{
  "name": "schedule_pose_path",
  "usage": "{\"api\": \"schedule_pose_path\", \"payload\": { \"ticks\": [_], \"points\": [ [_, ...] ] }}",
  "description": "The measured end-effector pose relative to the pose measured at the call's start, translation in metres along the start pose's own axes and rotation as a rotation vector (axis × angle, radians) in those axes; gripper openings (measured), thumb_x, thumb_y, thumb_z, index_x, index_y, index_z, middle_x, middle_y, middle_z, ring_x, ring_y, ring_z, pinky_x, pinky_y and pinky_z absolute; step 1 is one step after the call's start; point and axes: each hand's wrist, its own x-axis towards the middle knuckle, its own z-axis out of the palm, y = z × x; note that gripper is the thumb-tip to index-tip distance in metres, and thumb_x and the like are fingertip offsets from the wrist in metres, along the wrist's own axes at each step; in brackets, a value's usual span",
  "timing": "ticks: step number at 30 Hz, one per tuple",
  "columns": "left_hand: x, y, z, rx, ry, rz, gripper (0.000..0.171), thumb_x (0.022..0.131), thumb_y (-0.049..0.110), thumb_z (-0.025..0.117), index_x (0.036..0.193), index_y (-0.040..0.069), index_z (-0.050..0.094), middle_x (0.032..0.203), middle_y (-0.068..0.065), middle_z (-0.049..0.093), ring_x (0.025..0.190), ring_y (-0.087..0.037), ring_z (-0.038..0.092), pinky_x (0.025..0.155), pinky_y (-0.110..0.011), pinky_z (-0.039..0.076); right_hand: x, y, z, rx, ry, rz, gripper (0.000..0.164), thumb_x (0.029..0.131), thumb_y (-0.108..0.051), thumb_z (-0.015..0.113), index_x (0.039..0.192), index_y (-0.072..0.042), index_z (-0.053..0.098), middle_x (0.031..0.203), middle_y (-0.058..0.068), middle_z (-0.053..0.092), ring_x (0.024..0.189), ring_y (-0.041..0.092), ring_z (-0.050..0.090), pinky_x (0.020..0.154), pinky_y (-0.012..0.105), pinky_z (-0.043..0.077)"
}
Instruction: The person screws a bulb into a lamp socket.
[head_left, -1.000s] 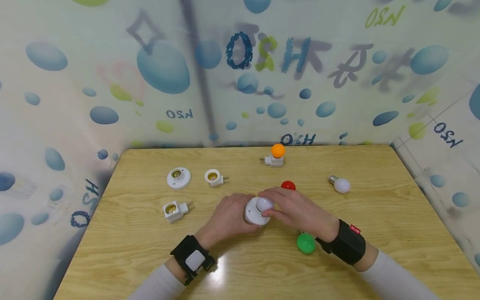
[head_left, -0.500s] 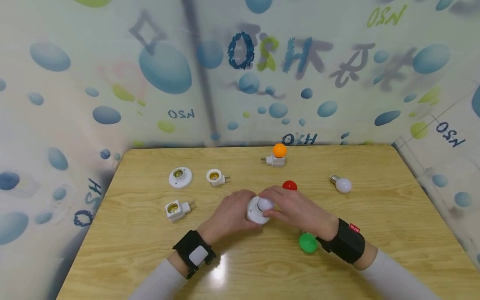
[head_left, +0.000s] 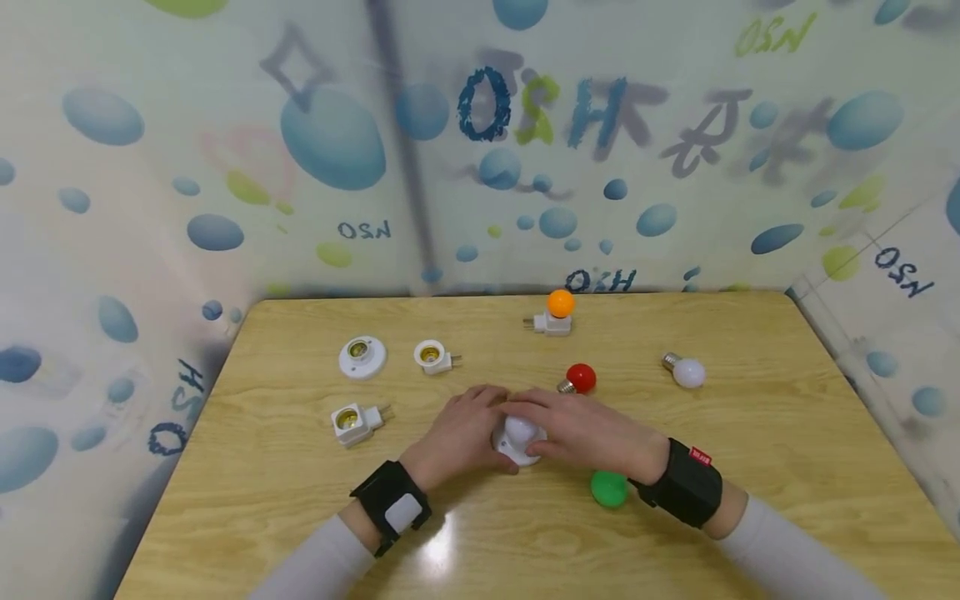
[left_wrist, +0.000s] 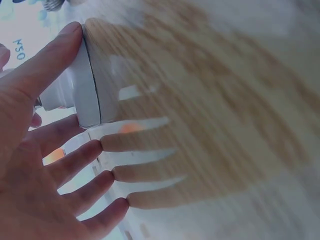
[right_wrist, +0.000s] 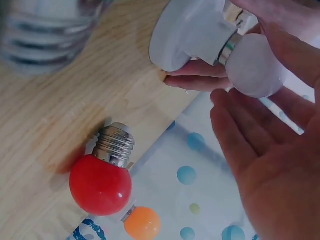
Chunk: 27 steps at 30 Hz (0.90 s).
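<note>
Compared with half a second ago, I see that the work has shifted a little toward the near side and looks less tilted. The white bulb (head_left: 518, 428) is in the mouth of the round socket (right_wrist: 170, 37), and from the left wrist view I judge that its flat base now rests on the tabletop (head_left: 540, 546). If this is correct, the turning of the bulb should be easier, because the wood supports it from below. A metal collar (right_wrist: 228, 49) shows between glass and socket, so the bulb seems not fully seated; whether it is going in or out, I cannot tell.

The left hand (head_left: 459, 439) pinches the base between thumb and fingers. The right hand (head_left: 592, 430) is bent around the bulb — thumb on the near side, fingers over the far side; how firmly it presses, I cannot say.

About the room: the red bulb (head_left: 582, 378), half covered before, is now uncovered just beyond the right fingers. The green bulb (head_left: 609, 489) lies near the right wrist — a wide elbow swing could roll it, I think. The far edge is well apart; the widest room is toward the person.
</note>
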Motion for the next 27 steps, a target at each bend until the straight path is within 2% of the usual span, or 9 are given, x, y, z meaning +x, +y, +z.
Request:
{"api": "schedule_pose_path", "payload": {
  "ticks": [6, 12, 20, 22, 27],
  "points": [
    [0.0015, 0.0034, -0.0016, 0.011, -0.028, -0.021, 0.080, 0.059, 0.060, 0.080, 0.128, 0.022, 0.064, 0.139, -0.004, 0.050, 0.129, -0.030, 0.041, 0.096, -0.051, 0.040, 0.0005, -0.0009, -0.0022, 0.001, 0.011, -0.040, 0.057, 0.089, -0.029, 0.067, 0.142, -0.017, 0.051, 0.133, 0.001, 0.058, 0.111, 0.015, 0.059, 0.090, 0.031, 0.049],
    [0.0025, 0.0059, -0.0068, 0.007, -0.027, -0.018, 0.081, 0.058, 0.055, 0.083, 0.127, 0.019, 0.064, 0.138, -0.005, 0.050, 0.128, -0.031, 0.041, 0.095, -0.051, 0.041, 0.0025, -0.0048, -0.0038, -0.088, 0.066, -0.038, 0.054, 0.086, -0.038, 0.068, 0.134, -0.014, 0.058, 0.119, 0.000, 0.066, 0.090, 0.010, 0.065, 0.078, 0.024, 0.052],
    [0.0014, 0.0060, -0.0084, 0.035, -0.026, -0.002, 0.079, 0.058, 0.057, 0.082, 0.127, 0.021, 0.064, 0.139, -0.004, 0.050, 0.128, -0.030, 0.042, 0.094, -0.051, 0.041, 0.0026, -0.0095, -0.0010, -0.166, 0.121, -0.034, 0.052, 0.085, -0.043, 0.068, 0.126, -0.011, 0.061, 0.110, 0.000, 0.069, 0.084, 0.009, 0.065, 0.072, 0.025, 0.053],
    [0.0017, 0.0057, -0.0079, 0.035, -0.025, -0.010, 0.081, 0.058, 0.057, 0.082, 0.128, 0.021, 0.063, 0.138, -0.004, 0.050, 0.128, -0.030, 0.042, 0.094, -0.050, 0.042, 0.0029, -0.0088, -0.0012, -0.142, 0.109, -0.023, 0.054, 0.085, -0.044, 0.068, 0.127, -0.012, 0.060, 0.113, 0.000, 0.067, 0.087, 0.010, 0.064, 0.074, 0.026, 0.053],
    [0.0019, 0.0051, -0.0066, 0.037, -0.033, -0.017, 0.088, 0.057, 0.056, 0.083, 0.132, 0.017, 0.059, 0.130, -0.003, 0.054, 0.126, -0.030, 0.044, 0.090, -0.049, 0.045, 0.0023, -0.0009, -0.0039, -0.010, 0.028, -0.034, 0.063, 0.084, -0.039, 0.070, 0.141, -0.018, 0.050, 0.137, -0.001, 0.053, 0.114, 0.012, 0.056, 0.091, 0.030, 0.048]
  ]
}}
